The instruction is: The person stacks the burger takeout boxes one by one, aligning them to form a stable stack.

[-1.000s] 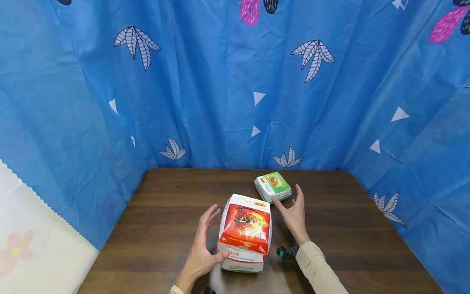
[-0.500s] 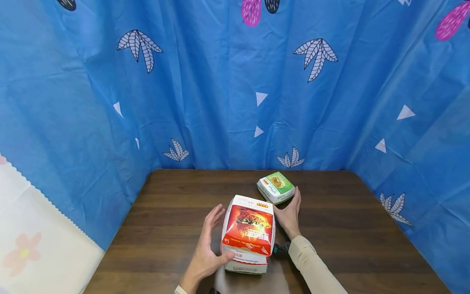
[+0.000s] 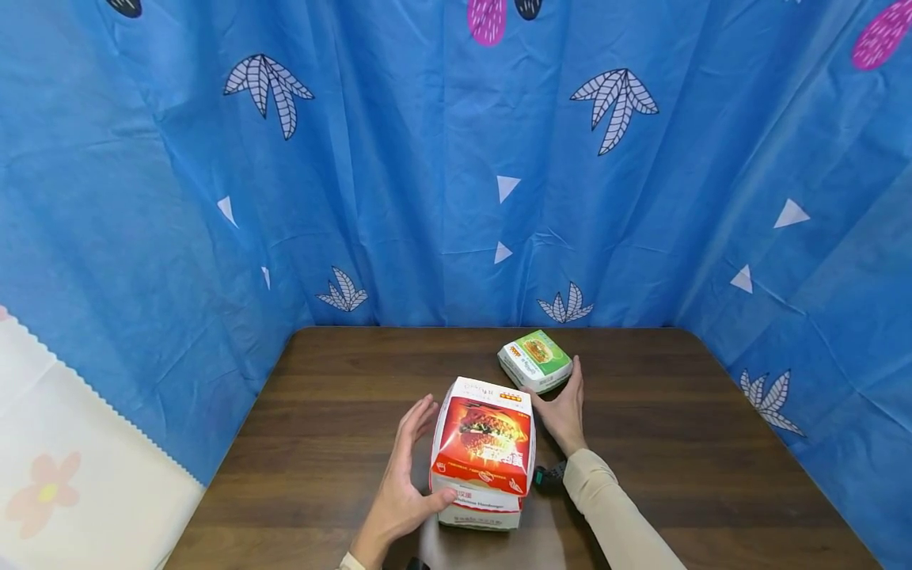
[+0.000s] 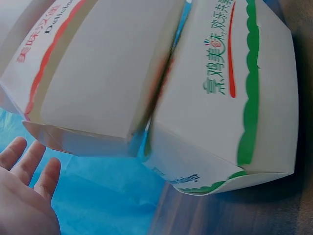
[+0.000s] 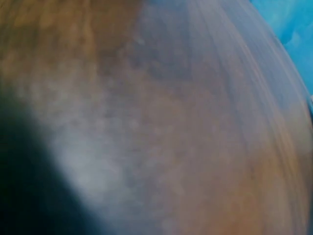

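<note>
A red-and-white hamburger box (image 3: pixel 484 439) sits on a white, green-trimmed hamburger box (image 3: pixel 479 518) near the front of the table. Beside this stack, on its left, my left hand (image 3: pixel 399 491) has its fingers spread; in the left wrist view the fingers (image 4: pixel 46 178) stand apart from the upper box (image 4: pixel 102 73). The thumb lies by the stack's front. Farther back, my right hand (image 3: pixel 563 412) holds a small green-and-white burger box (image 3: pixel 536 360), thumb at its near side and fingers along its right side. The right wrist view is blurred and shows neither hand nor box.
The dark wooden table (image 3: pixel 342 451) runs back to a blue patterned curtain (image 3: pixel 442 198), which also hangs along both sides. At the left hangs pale flowered cloth (image 3: pixel 93 475). A black wrist strap (image 3: pixel 549 477) is on the right wrist.
The right hand has moved left and inward, its fingers closing in on the small green box. The left hand and the stacked boxes have stayed about where they were.
</note>
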Motion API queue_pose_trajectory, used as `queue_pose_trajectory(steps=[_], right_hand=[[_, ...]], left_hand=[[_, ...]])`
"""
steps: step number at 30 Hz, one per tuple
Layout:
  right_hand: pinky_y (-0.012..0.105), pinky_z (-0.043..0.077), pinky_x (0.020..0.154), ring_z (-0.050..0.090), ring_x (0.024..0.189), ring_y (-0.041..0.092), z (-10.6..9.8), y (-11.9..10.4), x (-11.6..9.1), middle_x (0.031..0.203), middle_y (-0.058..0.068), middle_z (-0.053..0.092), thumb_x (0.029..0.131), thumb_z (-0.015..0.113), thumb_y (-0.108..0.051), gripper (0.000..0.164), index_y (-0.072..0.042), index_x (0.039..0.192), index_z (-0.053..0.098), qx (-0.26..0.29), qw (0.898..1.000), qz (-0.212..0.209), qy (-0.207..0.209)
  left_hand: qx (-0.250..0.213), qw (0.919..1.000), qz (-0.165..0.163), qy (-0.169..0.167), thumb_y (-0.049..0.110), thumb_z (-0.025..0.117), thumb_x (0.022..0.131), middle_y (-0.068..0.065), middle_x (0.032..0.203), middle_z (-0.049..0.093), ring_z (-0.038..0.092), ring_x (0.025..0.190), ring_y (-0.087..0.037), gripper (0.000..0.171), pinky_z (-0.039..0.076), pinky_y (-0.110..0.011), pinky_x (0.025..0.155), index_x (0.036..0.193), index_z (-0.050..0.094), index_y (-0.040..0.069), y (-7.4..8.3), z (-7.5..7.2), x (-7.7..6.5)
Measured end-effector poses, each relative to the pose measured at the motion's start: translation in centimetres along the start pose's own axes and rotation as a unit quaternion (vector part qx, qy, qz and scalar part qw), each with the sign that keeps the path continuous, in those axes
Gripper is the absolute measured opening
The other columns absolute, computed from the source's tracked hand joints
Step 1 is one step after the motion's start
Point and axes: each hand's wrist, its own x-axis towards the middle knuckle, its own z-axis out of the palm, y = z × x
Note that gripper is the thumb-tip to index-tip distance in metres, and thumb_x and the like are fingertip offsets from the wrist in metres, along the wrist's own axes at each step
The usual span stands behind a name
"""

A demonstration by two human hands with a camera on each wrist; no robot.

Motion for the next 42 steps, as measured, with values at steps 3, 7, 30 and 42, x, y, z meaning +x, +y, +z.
queue_pose_trajectory(steps=[3, 7, 30, 42], right_hand=[[0.061, 0.019, 0.125, 0.017, 0.155, 0.039, 0.0, 0.1, -0.2, 0.170, 0.018, 0.013, 0.083, 0.087, -0.031, 0.121, -0.016, 0.166, 0.001, -0.001, 1.000, -0.005, 0.002], [0.060, 0.022, 0.125, 0.022, 0.153, 0.039, -0.2, 0.3, -0.7, 0.168, 0.021, 0.017, 0.082, 0.087, -0.029, 0.118, -0.014, 0.166, 0.005, 0.004, 1.000, -0.010, 0.011], [0.058, 0.030, 0.122, 0.030, 0.148, 0.038, -4.2, -0.9, -3.3, 0.165, 0.020, 0.023, 0.089, 0.081, -0.040, 0.106, -0.011, 0.166, 0.013, 0.052, 0.998, -0.016, 0.038], [0.020, 0.035, 0.118, 0.035, 0.149, 0.026, -7.8, -6.1, -4.8, 0.167, 0.007, 0.030, 0.088, 0.082, -0.028, 0.099, -0.020, 0.166, 0.022, 0.060, 0.990, -0.108, 0.063]], left_hand=[[0.004, 1.0000, 0.007, -0.001, 0.054, 0.075, 0.086, -0.011, 0.163, 0.035, 0.041, 0.145, -0.030, 0.102, 0.043, -0.040, 0.115, 0.162, 0.026, 0.007, 0.2, 0.0, 0.2], [0.007, 1.0000, -0.001, -0.005, 0.052, 0.075, 0.085, -0.009, 0.164, 0.034, 0.042, 0.143, -0.035, 0.101, 0.044, -0.053, 0.112, 0.163, 0.027, 0.010, 0.6, 0.0, 0.4], [0.009, 0.9985, -0.049, -0.020, 0.056, 0.075, 0.084, 0.000, 0.165, 0.032, 0.042, 0.143, -0.023, 0.099, 0.044, -0.055, 0.112, 0.163, 0.028, 0.018, 2.0, 0.1, 1.5], [0.010, 0.9981, -0.056, -0.023, 0.050, 0.078, 0.083, 0.002, 0.165, 0.032, 0.040, 0.143, -0.022, 0.097, 0.045, -0.061, 0.109, 0.163, 0.028, 0.026, 2.4, 0.3, 1.8]])
